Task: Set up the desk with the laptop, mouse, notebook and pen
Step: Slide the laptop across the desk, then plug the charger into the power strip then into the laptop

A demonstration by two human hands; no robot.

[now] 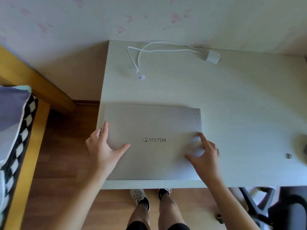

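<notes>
A closed silver laptop (152, 127) lies flat at the front left of the white desk (240, 100), its logo upside down to me. My left hand (103, 146) rests on the lid's left part, fingers spread, some curled over the left edge. My right hand (205, 153) hovers blurred over the lid's right part, fingers apart; I cannot tell whether it touches. Neither hand holds anything. A dark rounded shape (303, 143) sits cut off at the desk's right edge. No notebook or pen is in view.
A white charger brick (213, 56) with its looping cable (141, 53) lies at the back of the desk. A small grey object (289, 156) sits near the right edge. A wooden bed with a checked pillow (18, 130) stands left; an office chair base (265, 208) is lower right.
</notes>
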